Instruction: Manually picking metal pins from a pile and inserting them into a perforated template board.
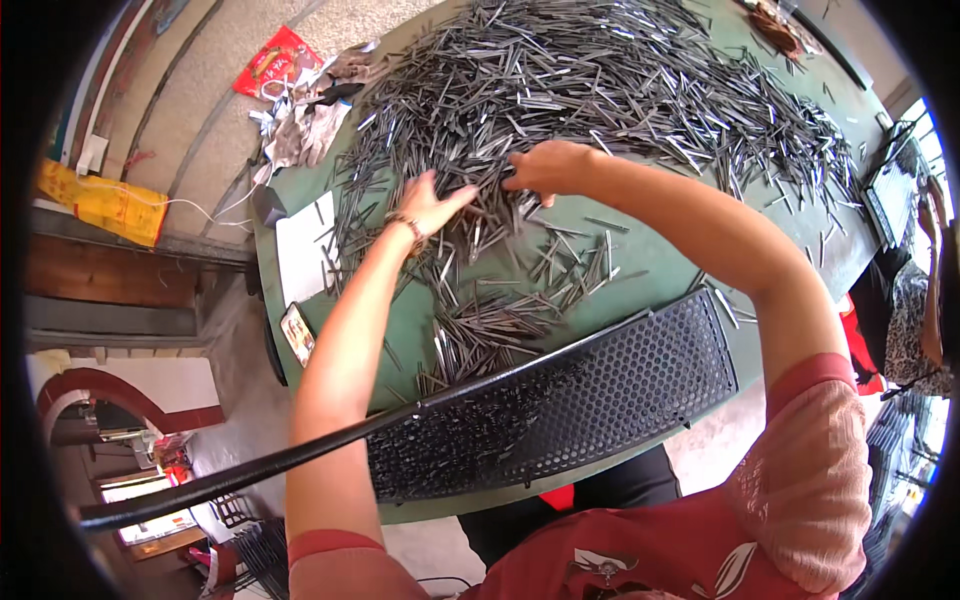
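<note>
Gathering step, I reckon: slim dark-grey metal-looking strips (pixel 560 80) heaped across green surface (pixel 650 245). Left hand (pixel 428 210): fingers wide, near heap edge. Right hand (pixel 552 168): curled, can't tell if gripping. Next move: close fingers round bunch.

A dk red top (pixel 660 540) is worn, w/ short, full slvs: the R sleeve (pixel 805 485) is made of crinkled, thinner-looking fabric in a paler, pinkish red & is finished w/ a smooth red band (pixel 812 376); the L sleeve (pixel 350 572), only partly shown, is edged w/ a similar red cuff (pixel 335 541). The front is marked w/ white leaf shapes (pixel 740 568). A bracelet (pixel 405 222), too blurred for detail, is worn at the L wrist. Black trousers (pixel 632 478) are worn below; L hand (pixel 436 208) & R hand (pixel 550 170) are left bare
</note>
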Motion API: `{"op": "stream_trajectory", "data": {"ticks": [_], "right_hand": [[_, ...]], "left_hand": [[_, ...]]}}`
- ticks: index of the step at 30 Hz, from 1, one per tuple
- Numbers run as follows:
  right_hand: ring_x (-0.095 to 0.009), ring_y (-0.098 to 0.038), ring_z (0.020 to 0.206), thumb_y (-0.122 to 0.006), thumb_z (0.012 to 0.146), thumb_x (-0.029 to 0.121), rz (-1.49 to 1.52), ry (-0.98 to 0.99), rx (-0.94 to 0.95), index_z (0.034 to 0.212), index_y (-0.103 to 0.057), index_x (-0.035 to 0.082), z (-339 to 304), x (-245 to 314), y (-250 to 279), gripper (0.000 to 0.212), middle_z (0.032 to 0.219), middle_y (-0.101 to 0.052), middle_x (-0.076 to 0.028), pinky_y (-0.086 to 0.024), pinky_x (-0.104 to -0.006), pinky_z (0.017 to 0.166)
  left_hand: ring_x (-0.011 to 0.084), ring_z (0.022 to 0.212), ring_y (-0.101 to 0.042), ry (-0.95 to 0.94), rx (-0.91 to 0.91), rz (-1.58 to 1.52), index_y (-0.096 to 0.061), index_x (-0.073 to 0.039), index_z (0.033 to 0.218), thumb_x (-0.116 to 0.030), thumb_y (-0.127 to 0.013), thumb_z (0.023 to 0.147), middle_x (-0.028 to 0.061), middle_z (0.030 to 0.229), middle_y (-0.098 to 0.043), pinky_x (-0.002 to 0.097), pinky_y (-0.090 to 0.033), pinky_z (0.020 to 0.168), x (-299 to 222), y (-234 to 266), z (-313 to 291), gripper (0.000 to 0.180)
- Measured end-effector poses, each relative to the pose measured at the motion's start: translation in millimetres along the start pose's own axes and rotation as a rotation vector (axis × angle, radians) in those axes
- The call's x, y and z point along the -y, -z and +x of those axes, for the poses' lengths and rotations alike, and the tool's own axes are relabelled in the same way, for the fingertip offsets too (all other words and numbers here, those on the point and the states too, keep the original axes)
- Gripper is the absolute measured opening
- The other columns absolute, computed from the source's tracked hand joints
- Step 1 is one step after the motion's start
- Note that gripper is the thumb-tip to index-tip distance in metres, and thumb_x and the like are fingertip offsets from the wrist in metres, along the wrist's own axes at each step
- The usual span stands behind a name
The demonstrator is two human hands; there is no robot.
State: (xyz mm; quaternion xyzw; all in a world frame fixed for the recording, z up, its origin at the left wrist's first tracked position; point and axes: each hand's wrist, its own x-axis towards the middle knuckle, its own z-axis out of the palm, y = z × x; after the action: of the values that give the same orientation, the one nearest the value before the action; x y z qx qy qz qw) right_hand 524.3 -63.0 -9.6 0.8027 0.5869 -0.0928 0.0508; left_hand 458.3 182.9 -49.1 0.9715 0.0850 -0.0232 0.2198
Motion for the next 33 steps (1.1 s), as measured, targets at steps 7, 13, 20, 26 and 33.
{"op": "stream_trajectory", "data": {"ticks": [7,13,20,26,33], "right_hand": [[-0.034,-0.063,0.084,-0.078,0.065,0.024,0.250,-0.135,-0.397,0.109,-0.061,0.010,-63.6,-1.0,-18.2,0.049,0.102,-0.053,-0.015,-0.053,-0.0419,0.069],[-0.034,-0.061,0.068,-0.065,0.079,0.024,0.585,-0.248,-0.208,0.093,-0.064,0.000,-93.7,-3.2,-54.0,0.029,0.074,-0.063,-0.015,-0.050,-0.0396,0.063],[-0.020,-0.064,0.056,-0.057,0.079,0.010,1.156,-0.457,-0.278,0.079,-0.064,-0.003,-32.0,10.8,-48.7,0.015,0.066,-0.065,-0.012,-0.052,-0.0316,0.057],[-0.017,-0.065,0.056,-0.049,0.076,-0.002,1.014,-0.378,-0.408,0.079,-0.062,-0.009,6.9,-0.8,-50.9,0.015,0.067,-0.066,-0.012,-0.054,-0.0287,0.054],[-0.015,-0.064,0.056,-0.054,0.078,0.005,1.208,-0.355,-0.264,0.091,-0.064,-0.007,-42.8,-6.0,-30.0,0.020,0.067,-0.065,-0.011,-0.053,-0.0265,0.054]], "left_hand": [[0.0344,0.125,-0.038,0.147,0.270,0.335,-0.044,0.007,0.128,-0.085,-0.060,0.048,0.0264,0.133,-0.040,0.0386,-0.033,0.103,-95.3,0.3,14.1,0.123],[0.0310,0.122,-0.041,0.310,0.192,0.412,-0.036,0.011,0.129,-0.086,-0.063,0.042,0.0201,0.130,-0.041,0.0391,-0.036,0.100,-91.8,0.8,17.3,0.132],[0.0342,0.117,-0.045,0.164,0.084,0.266,-0.043,0.012,0.120,-0.074,-0.074,0.039,0.0255,0.122,-0.046,0.0371,-0.037,0.101,-95.9,-25.4,1.4,0.122],[0.0333,0.114,-0.046,0.156,0.071,0.231,-0.041,0.016,0.115,-0.068,-0.081,0.029,0.0256,0.115,-0.049,0.0354,-0.039,0.098,-98.2,-29.3,-2.0,0.127],[0.0310,0.117,-0.041,0.350,0.121,0.332,-0.037,0.010,0.123,-0.075,-0.074,0.040,0.0195,0.121,-0.041,0.0416,-0.032,0.100,-114.3,-32.8,-16.6,0.124]]}}
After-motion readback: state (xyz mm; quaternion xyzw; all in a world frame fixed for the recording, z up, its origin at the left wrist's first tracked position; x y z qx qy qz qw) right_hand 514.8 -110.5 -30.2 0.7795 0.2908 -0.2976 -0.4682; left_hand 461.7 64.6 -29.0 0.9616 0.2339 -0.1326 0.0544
